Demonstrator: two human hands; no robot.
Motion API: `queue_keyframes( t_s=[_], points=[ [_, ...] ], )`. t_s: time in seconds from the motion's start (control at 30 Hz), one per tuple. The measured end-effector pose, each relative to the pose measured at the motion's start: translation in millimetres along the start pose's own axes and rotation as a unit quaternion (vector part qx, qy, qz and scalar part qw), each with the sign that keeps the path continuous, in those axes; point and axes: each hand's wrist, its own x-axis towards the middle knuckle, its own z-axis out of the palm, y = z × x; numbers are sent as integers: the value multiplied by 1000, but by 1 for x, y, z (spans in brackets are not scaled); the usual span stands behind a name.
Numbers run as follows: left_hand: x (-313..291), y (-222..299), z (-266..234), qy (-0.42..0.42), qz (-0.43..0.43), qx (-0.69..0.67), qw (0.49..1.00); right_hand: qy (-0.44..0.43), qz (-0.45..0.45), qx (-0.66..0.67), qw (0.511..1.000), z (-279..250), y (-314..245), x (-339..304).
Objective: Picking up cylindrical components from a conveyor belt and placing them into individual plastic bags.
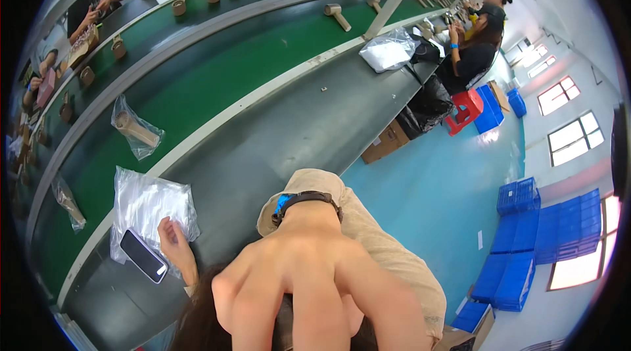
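My right hand (299, 272) is raised close up in front of the view, its back showing and a dark band with a bit of blue at the wrist. Its fingers are spread and run down past the lower edge, so the fingertips are hidden; nothing shows in it. On the left, my left hand (174, 244) rests at the right edge of a stack of clear plastic bags (154, 200), fingers loosely bent and apart, holding nothing. Beside it a phone (143, 256) with a dark screen lies partly on the bags.
Bagged beige handheld parts (137, 131) lie on the green conveyor (217, 75) beyond the grey worktop (282, 131). An unbagged one (337, 17) lies farther along. White bags (389, 50), a red stool (465, 111) and a seated co-worker (476, 42) are at right. Blue crates (513, 246) line the floor.
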Motion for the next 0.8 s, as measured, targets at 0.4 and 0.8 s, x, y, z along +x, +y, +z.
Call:
queue_keyframes(
  t_s=[0.4,0.8],
  points=[
    [-1,-8,8,-16,-21,-64,998,6,99,69,993,6,27,-2],
    [-5,18,7,33,-16,8,999,-272,757,-548,230,-313,-76,-192]
  ],
)
